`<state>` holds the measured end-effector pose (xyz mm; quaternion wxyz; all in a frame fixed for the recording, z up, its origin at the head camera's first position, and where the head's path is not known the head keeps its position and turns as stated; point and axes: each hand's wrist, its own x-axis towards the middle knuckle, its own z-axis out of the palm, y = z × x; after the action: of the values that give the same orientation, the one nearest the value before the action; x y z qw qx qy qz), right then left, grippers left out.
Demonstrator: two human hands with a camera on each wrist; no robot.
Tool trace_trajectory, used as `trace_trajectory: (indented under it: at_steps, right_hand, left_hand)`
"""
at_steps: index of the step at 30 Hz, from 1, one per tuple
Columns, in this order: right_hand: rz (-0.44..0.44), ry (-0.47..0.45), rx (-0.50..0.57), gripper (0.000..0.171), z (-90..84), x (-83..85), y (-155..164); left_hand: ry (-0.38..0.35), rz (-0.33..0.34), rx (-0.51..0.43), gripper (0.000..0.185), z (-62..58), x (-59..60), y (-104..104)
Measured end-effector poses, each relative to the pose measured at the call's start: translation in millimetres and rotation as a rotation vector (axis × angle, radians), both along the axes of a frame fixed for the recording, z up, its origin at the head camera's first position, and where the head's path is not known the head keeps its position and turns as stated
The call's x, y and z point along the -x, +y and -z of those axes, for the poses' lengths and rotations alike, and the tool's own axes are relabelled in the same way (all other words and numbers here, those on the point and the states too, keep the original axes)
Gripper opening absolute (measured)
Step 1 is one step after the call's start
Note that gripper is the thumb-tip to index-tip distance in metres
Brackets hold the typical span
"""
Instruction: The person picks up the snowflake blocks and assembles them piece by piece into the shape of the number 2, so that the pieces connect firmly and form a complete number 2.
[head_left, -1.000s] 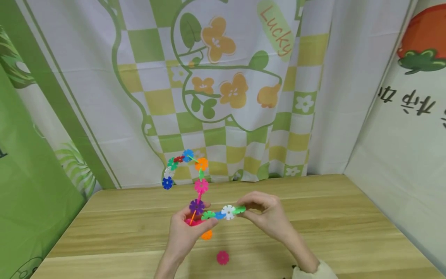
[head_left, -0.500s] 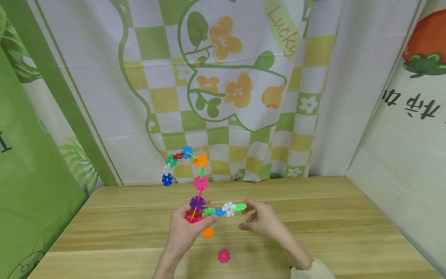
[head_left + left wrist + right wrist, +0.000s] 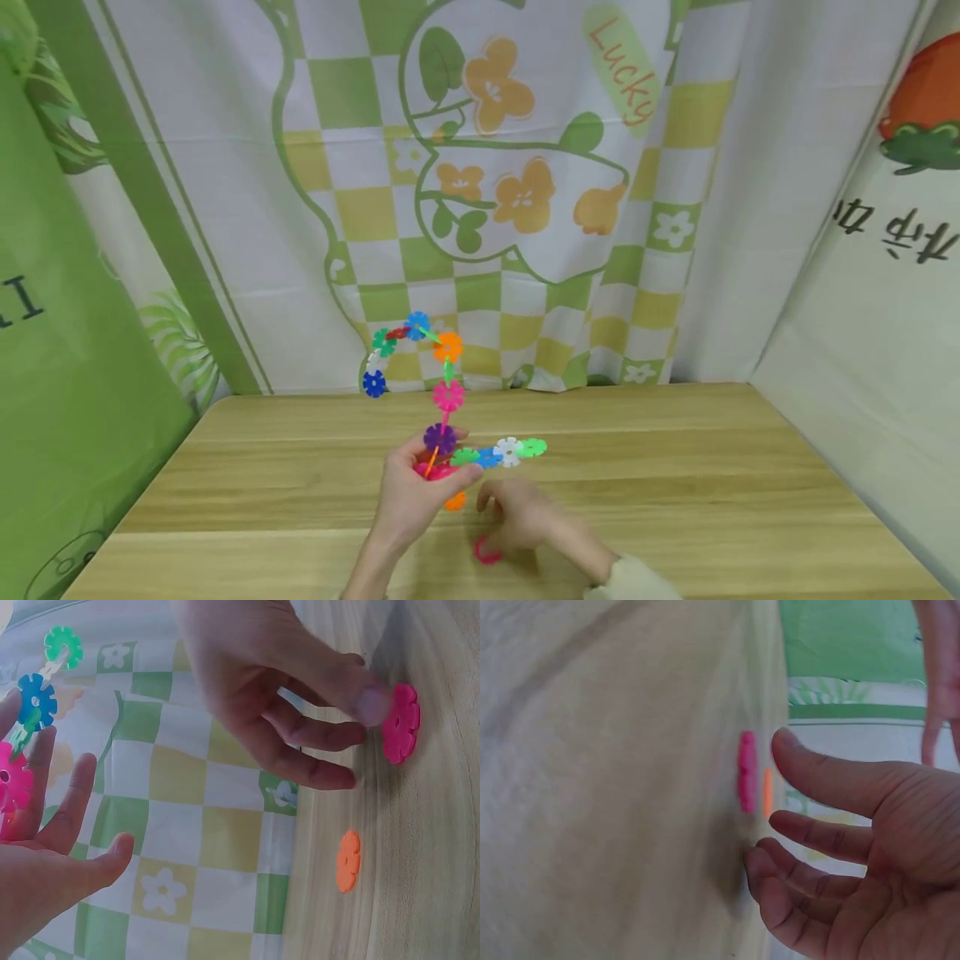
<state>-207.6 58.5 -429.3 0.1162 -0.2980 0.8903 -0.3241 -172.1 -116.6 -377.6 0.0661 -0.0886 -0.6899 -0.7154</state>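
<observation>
My left hand (image 3: 411, 498) holds a chain of interlocking plastic snowflake discs (image 3: 449, 396) up over the table. One part of it climbs and hooks over to the left, ending in a dark blue disc (image 3: 374, 383). Another part points right, with a white disc (image 3: 508, 452) and a light green disc (image 3: 533, 448) at its end. Below it, my right hand (image 3: 525, 514) reaches down, fingers loosely bent, at a loose pink snowflake disc (image 3: 400, 724) lying on the table. In the right wrist view, thumb and fingers are apart beside this pink disc, with nothing between them.
An orange disc (image 3: 348, 861) lies on the wooden table (image 3: 675, 475), farther back than the pink one. Behind the table hangs a checked curtain (image 3: 480, 292), with printed cloth on both sides.
My right hand has let go of the light green disc at the chain's end and moved down and left to the pink disc. The left hand still holds the chain.
</observation>
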Motion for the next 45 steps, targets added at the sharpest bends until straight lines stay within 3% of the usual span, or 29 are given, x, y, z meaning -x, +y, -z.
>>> trace_trajectory:
  at_steps: [11, 20, 24, 29, 38, 45]
  right_hand:
    - [-0.034, 0.055, -0.008, 0.026, 6.5, -2.1, -6.7]
    - [-0.067, 0.043, 0.006, 0.033, 5.1, -3.9, -2.3]
    - [-0.041, -0.012, 0.111, 0.026, 7.0, -5.4, 3.7]
    - [-0.018, 0.046, 0.284, 0.025, 3.5, -2.7, 15.1]
    - [0.199, 0.125, 0.438, 0.016, -36.1, 5.8, 44.5]
    - [0.253, 0.143, 0.641, 0.015, -57.5, 7.6, 66.8]
  left_hand:
    - [0.054, 0.005, 0.006, 0.037, 4.0, 3.2, -2.7]
    - [0.073, -0.006, 0.022, 0.034, 5.3, 4.9, -5.7]
    - [0.082, -0.007, 0.034, 0.033, 5.4, 4.5, -6.6]
    - [0.089, -0.004, 0.036, 0.033, 4.7, 3.7, -7.1]
    - [0.093, -0.004, 0.049, 0.033, 4.1, 3.0, -7.2]
    - [0.082, -0.019, 0.059, 0.034, 2.7, 3.0, -7.8]
